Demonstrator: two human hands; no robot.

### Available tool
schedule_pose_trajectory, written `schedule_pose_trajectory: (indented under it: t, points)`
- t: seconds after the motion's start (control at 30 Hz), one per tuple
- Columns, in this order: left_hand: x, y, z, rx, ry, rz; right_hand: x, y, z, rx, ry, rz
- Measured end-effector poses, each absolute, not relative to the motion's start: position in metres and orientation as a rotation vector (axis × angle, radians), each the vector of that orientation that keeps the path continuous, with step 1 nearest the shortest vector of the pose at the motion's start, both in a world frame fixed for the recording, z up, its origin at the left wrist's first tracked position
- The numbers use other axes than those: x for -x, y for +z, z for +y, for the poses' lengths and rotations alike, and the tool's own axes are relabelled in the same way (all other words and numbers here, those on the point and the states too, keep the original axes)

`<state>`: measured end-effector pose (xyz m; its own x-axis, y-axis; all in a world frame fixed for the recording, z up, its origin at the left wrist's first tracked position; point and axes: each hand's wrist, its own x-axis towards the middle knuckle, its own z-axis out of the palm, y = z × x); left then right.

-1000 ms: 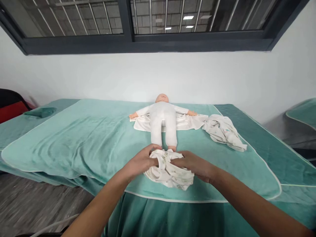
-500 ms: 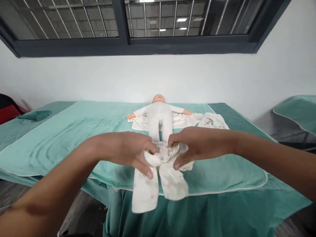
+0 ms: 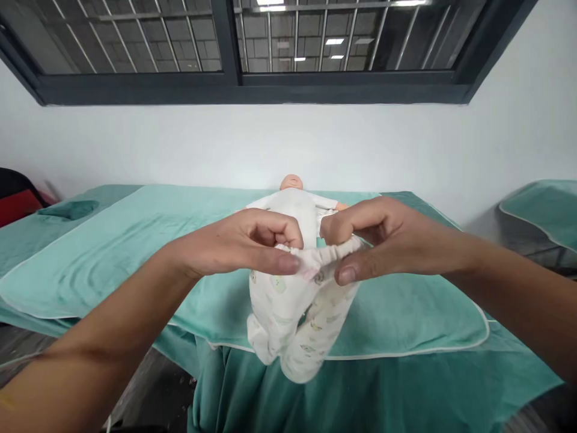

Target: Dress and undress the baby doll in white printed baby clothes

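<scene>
A pair of white printed baby pants (image 3: 288, 307) hangs from both my hands by its gathered elastic waistband. My left hand (image 3: 252, 243) pinches the band on the left, thumb on the near side. My right hand (image 3: 378, 240) grips the band's right part with thumb and curled fingers. Below, the two legs dangle over the front edge of the bed. Behind the pants, a baby doll (image 3: 293, 207) in a white body suit lies on its back, head toward the wall. My hands and the pants hide its legs and part of its arms.
A light green blanket (image 3: 112, 252) with pale piping covers the bed, over a darker green cover (image 3: 360, 391). Behind stands a white wall (image 3: 270, 144) under a dark-framed window (image 3: 252, 90). At the far left is a red and black item (image 3: 18, 204); another green-covered surface (image 3: 541, 210) is at right.
The bunched pants have opened out, waistband up and legs hanging down. Both hands have risen slightly and now hold the band from above. The doll has not visibly moved.
</scene>
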<state>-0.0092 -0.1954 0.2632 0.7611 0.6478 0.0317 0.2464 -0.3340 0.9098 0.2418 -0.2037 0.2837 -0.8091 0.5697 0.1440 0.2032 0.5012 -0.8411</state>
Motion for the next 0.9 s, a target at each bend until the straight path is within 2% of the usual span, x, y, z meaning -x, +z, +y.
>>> schedule_pose_trajectory:
  t: [0.1,0.23,0.37,0.47,0.53,0.67,0.77,0.9]
  points:
    - [0.009,0.266,-0.198,-2.121,0.544,0.819,-0.246,0.280,-0.199,0.638,1.158,-2.453]
    - [0.016,0.257,-0.192,-2.404,0.798,1.072,-0.259,0.262,-0.186,0.873,0.976,-2.598]
    - [0.017,0.223,-0.178,-2.487,1.148,1.251,-0.261,0.225,-0.174,1.064,1.082,-2.503]
    - [0.006,0.176,-0.177,-2.173,1.429,1.333,-0.245,0.197,-0.172,1.185,1.251,-2.228]
    - [-0.005,0.139,-0.183,-1.813,1.481,1.383,-0.228,0.183,-0.173,1.102,1.334,-2.017]
    - [-0.019,0.082,-0.205,-1.379,1.051,1.094,-0.192,0.164,-0.163,0.982,1.306,-1.715]
    - [-0.013,0.074,-0.213,-1.169,1.053,1.133,-0.174,0.151,-0.145,0.880,1.315,-1.542]
    - [0.011,0.095,-0.198,-1.037,1.456,1.343,-0.166,0.133,-0.130,0.780,1.522,-1.280]
